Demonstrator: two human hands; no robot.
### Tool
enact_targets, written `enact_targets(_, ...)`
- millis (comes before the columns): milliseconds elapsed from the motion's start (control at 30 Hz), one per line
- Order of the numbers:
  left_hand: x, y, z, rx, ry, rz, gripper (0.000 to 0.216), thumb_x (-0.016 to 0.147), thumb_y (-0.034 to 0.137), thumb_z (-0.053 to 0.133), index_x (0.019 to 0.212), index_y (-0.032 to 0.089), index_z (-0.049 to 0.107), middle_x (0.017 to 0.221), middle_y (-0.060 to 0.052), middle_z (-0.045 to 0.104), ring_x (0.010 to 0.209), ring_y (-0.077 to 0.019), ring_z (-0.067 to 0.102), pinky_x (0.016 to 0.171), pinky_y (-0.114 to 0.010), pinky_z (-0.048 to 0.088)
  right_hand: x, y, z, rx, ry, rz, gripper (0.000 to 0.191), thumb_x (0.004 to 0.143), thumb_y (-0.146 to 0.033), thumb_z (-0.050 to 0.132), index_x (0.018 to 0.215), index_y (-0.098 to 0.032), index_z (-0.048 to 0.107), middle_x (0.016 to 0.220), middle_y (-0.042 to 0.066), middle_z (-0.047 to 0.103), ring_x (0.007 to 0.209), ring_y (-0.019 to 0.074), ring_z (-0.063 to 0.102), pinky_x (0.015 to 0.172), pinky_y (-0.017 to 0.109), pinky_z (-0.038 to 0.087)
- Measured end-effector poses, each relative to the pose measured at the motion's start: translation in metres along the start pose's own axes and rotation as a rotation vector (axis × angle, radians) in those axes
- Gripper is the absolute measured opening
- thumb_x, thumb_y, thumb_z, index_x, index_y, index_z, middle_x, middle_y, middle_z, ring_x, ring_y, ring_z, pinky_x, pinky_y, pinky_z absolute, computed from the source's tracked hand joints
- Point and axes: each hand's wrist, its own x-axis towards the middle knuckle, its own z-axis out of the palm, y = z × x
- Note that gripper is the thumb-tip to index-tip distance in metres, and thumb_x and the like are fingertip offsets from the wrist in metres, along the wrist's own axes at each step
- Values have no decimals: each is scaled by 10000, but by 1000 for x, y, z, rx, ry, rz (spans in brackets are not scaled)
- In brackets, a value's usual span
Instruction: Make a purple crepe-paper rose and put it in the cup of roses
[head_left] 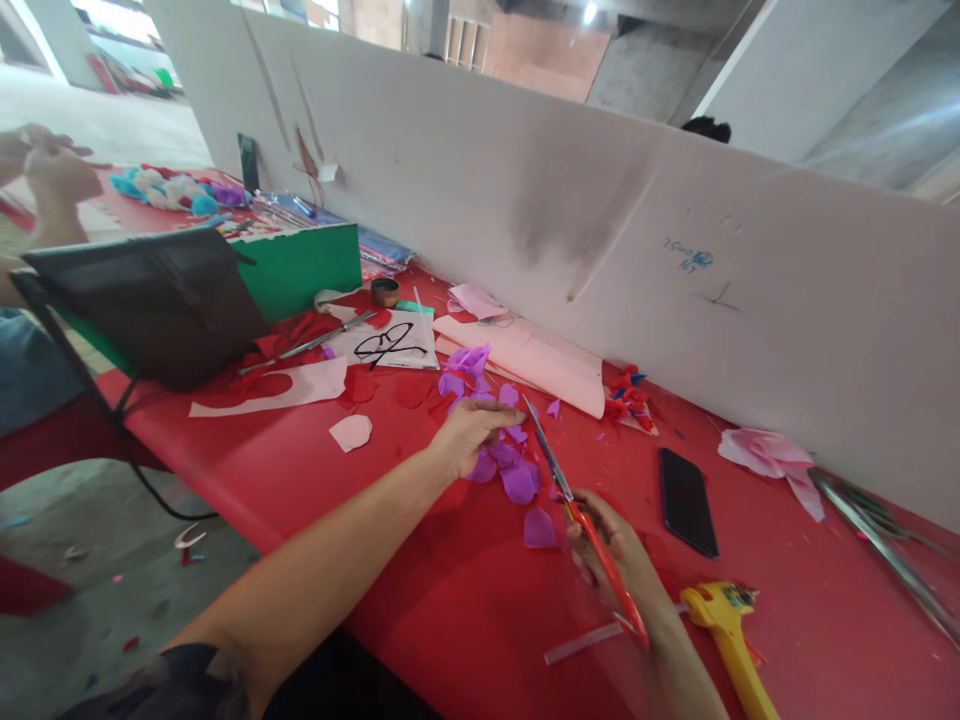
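Observation:
My right hand is wrapped round the orange handles of a pair of scissors, whose blades point up and away from me. Just left of the blade tips, my left hand has its fingertips pinched together. Whatever lies between those fingertips is too small to make out. Purple petal-shaped pieces lie scattered on the red tabletop beneath and beside my left hand. One separate purple piece rests near the scissors' pivot. Behind my left hand sits a bunch of purple petals.
Right of my hands lie a black phone and a yellow glue gun. Eyeglasses, pink sheets and a pink cutout are farther back. A black bag stands left; a white partition backs the table. Another person's hands show at far left.

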Motion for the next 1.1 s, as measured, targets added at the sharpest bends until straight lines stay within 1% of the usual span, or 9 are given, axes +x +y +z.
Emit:
enact_targets(200, 1, 0, 0, -15, -6, -18, 199, 443, 238, 806, 532, 129, 665, 383, 59, 377, 390, -28, 206, 434, -256, 105, -5, 0, 6, 27, 69, -35, 486, 683, -582, 626, 997, -220, 550, 716, -18, 544, 366, 39, 319, 347, 197, 268)
enact_targets(400, 2, 0, -1, -20, -15, -27, 200, 446, 230, 800, 495, 145, 626, 385, 69, 351, 396, -31, 203, 435, -255, 128, -6, 3, 6, -55, 65, -73, 512, 726, -631, 566, 1030, -219, 543, 653, -19, 504, 397, 69, 359, 345, 197, 251)
enact_targets(533, 2, -3, 0, -1, -11, -34, 228, 446, 244, 803, 473, 146, 598, 380, 70, 326, 403, -37, 217, 437, -250, 135, -4, 5, 4, -100, 50, -111, 540, 740, -646, 544, 1060, -211, 551, 612, -21, 485, 435, 88, 422, 378, 198, 303)
enact_targets(600, 2, -5, 1, 3, -15, -48, 223, 444, 238, 798, 474, 145, 598, 382, 69, 328, 404, -37, 222, 437, -248, 132, -3, 7, 3, -106, 56, -122, 547, 726, -650, 556, 1047, -207, 564, 618, -14, 499, 456, 99, 453, 394, 204, 333)
enact_targets(667, 1, -6, 2, 4, -23, -65, 207, 445, 230, 794, 494, 140, 614, 397, 65, 348, 405, -34, 221, 437, -245, 125, -2, 8, 2, -109, 59, -122, 553, 715, -658, 560, 1031, -205, 569, 630, -5, 513, 462, 105, 463, 394, 207, 338)
enact_targets(800, 0, -9, 3, -12, -26, -88, 210, 444, 219, 800, 525, 131, 627, 437, 55, 398, 402, -26, 227, 428, -237, 132, -1, 10, 4, -93, 59, -108, 543, 735, -658, 538, 1034, -204, 547, 646, -4, 520, 427, 85, 421, 362, 195, 290)
enact_targets(867, 1, -10, 2, -37, -30, -98, 237, 444, 210, 807, 487, 143, 584, 418, 64, 371, 398, -28, 230, 422, -233, 153, -2, 10, 6, -78, 65, -102, 530, 746, -652, 529, 1032, -206, 541, 651, -7, 524, 399, 70, 385, 347, 193, 266)
enact_targets(967, 1, -10, 2, -73, -31, -124, 313, 441, 202, 815, 440, 162, 504, 379, 81, 318, 387, -30, 222, 414, -227, 179, -2, 9, 9, -37, 81, -103, 495, 740, -626, 553, 1006, -208, 546, 682, -13, 536, 354, 38, 324, 335, 192, 268)
enact_targets(1100, -1, -8, 3, -100, -27, -144, 326, 431, 195, 814, 456, 159, 491, 375, 82, 341, 380, -24, 235, 405, -212, 186, -3, 8, 13, 14, 91, -74, 508, 730, -621, 565, 1025, -209, 536, 709, -16, 547, 324, 19, 281, 312, 185, 258)
